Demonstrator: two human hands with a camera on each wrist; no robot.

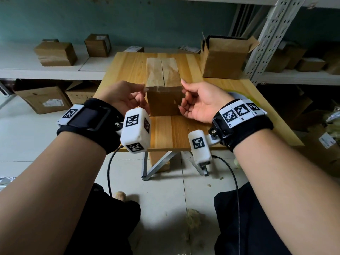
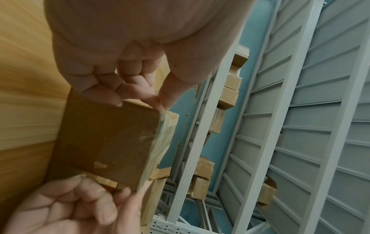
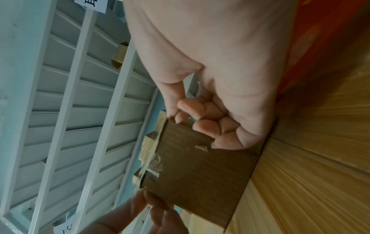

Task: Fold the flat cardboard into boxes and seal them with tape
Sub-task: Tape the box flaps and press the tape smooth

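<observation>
Head view: closed cardboard box (image 1: pixel 163 83) stands mid-table (image 1: pixel 128 67); left hand (image 1: pixel 122 97) and right hand (image 1: pixel 199 102) pinch clear tape (image 1: pixel 163 86) stretched across its near top edge. Wrist views: pinches confirmed (tape faint); sealing step, next press tape down flat

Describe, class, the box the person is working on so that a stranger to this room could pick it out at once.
Start at the wooden table in front of the metal shelving. The box stands at its middle, between the left hand and right hand, clear tape over its top seam. Unlike the open-flapped box at the table's far right corner, its flaps are closed.
</observation>
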